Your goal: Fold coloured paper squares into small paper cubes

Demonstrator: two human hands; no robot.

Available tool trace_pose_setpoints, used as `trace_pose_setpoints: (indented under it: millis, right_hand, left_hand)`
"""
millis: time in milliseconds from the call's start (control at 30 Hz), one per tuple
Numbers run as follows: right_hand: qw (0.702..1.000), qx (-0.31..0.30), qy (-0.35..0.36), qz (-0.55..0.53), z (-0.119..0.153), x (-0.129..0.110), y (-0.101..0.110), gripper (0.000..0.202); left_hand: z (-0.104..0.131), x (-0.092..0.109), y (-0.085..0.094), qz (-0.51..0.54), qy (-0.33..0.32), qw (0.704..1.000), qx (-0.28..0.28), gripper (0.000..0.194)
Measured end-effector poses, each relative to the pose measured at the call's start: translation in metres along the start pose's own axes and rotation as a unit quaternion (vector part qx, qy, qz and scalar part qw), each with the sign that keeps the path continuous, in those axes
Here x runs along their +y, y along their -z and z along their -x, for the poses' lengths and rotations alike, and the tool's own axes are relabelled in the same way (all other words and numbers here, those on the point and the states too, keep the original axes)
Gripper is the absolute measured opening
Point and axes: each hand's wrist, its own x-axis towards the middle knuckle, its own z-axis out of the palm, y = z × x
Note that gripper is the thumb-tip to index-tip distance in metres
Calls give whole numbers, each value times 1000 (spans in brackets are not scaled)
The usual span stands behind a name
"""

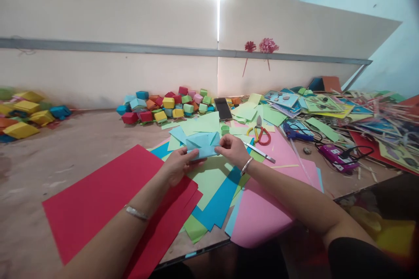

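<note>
A light blue piece of folded paper (203, 144) is held up between both hands, its creased flaps showing on top. My left hand (179, 163) grips its lower left edge, thumb on top and fingers underneath. At the right edge, my right hand (233, 150) pinches it between thumb and fingertips. Below the hands lie green paper sheets (209, 183) and darker blue sheets (218, 207). Red paper sheets (108, 196) spread under my left forearm, and pink sheets (262, 213) under my right forearm.
Scissors (262, 135), a craft knife (260, 152) and a phone (223, 109) lie beyond my hands. Folded paper boxes (168, 103) are piled at the back. On the right are a blue glue gun (297, 132), a purple power strip (338, 158) and heaped cards (322, 103).
</note>
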Motion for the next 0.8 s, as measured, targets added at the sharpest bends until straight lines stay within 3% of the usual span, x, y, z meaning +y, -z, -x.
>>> trace_pose_setpoints:
  millis: [133,300,467,800]
  right_hand:
    - [998,15,-27,-46,2,-4,-3,25]
    - [980,-16,-122,-156,5,-13,-3,55]
    - [966,-120,-150,-175,8,-17,-2,43]
    - [949,-108,-184,-231,7,-18,0,23]
  left_hand:
    - [2,1,-2,-18,1,1000,9,22]
    - [-2,-1,4,-57,-57,997,-6,39]
    - [-4,-5,10,-90,-56,991,-80,56]
    - [-7,-1,13,-89,-54,993,-59,38]
